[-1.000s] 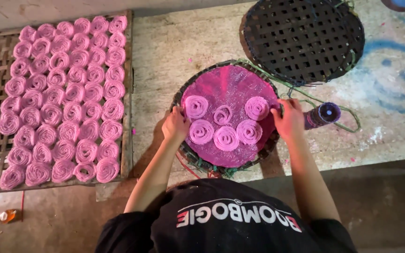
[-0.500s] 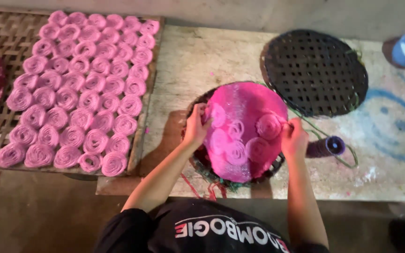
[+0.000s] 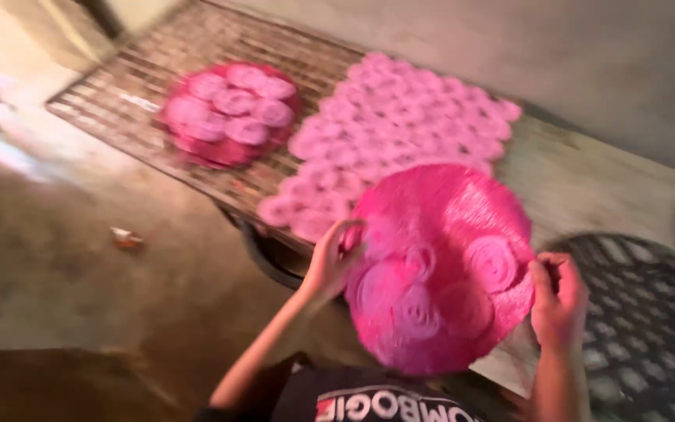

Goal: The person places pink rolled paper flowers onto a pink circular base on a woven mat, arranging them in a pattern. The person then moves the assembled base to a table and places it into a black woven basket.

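I hold a round pink sheet [image 3: 439, 266] carrying several spiral coils, tilted up in front of me. My left hand [image 3: 333, 262] pinches its left edge and my right hand [image 3: 558, 301] grips its right edge. The sheet hangs above the table edge, just in front of a wire rack [image 3: 119, 101] covered with rows of pink coils [image 3: 400, 133]. The picture is blurred by motion.
A second round pink batch of coils [image 3: 228, 113] lies on the rack's far left part. A dark round woven tray [image 3: 634, 312] sits on the table [image 3: 587, 203] to my right. Bare floor [image 3: 80, 258] lies to the left, with a small scrap [image 3: 125, 237] on it.
The pink sheet has come off the dark woven tray and moved left toward the rack, held in both hands. The view has swung left and tilted.
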